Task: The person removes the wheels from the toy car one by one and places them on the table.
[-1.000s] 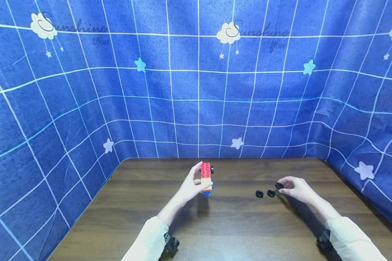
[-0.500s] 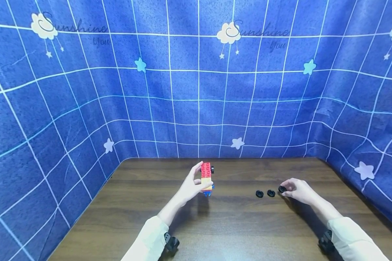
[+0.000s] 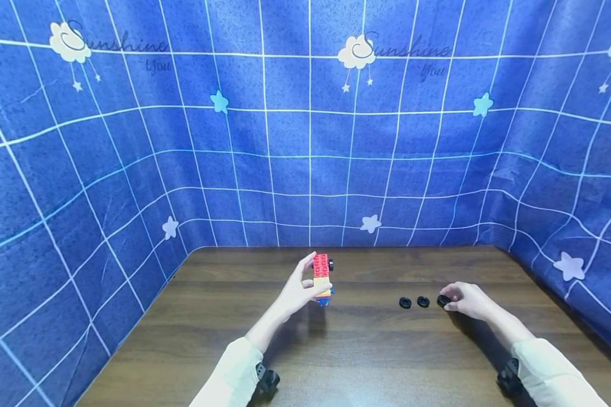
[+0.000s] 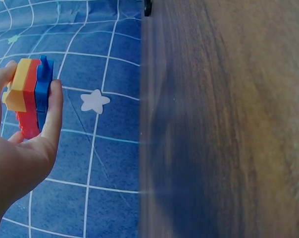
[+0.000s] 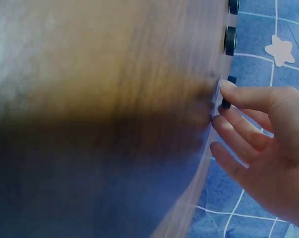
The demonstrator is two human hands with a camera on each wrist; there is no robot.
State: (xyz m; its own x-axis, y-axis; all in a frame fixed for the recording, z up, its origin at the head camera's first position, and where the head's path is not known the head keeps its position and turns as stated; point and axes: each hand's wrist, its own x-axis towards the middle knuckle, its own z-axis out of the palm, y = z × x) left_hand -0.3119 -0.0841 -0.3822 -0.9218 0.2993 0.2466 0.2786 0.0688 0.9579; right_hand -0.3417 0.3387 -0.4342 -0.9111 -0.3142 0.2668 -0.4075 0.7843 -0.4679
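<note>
In the head view my left hand [image 3: 297, 291] grips a toy brick car [image 3: 321, 270] above the middle of the table. It has red studded bricks, a yellow block and blue parts, with a black wheel [image 3: 331, 264] on its far right side. The left wrist view shows the car's blue base [image 4: 44, 87] between my thumb and fingers. Further right, my right hand [image 3: 468, 299] pinches a loose black wheel [image 3: 442, 301] low at the tabletop. That same wheel [image 5: 229, 94] shows between thumb and fingertips in the right wrist view.
Two more black wheels, one [image 3: 423, 302] nearer my right hand and one [image 3: 405, 303] to its left, lie in a row on the wooden table [image 3: 356, 350]. A blue grid-patterned curtain [image 3: 305, 130] stands around the back and sides.
My right hand has moved the wheel slightly right and toward me, down to the tabletop in line with the other two. My left hand with the toy car has stayed in place.
</note>
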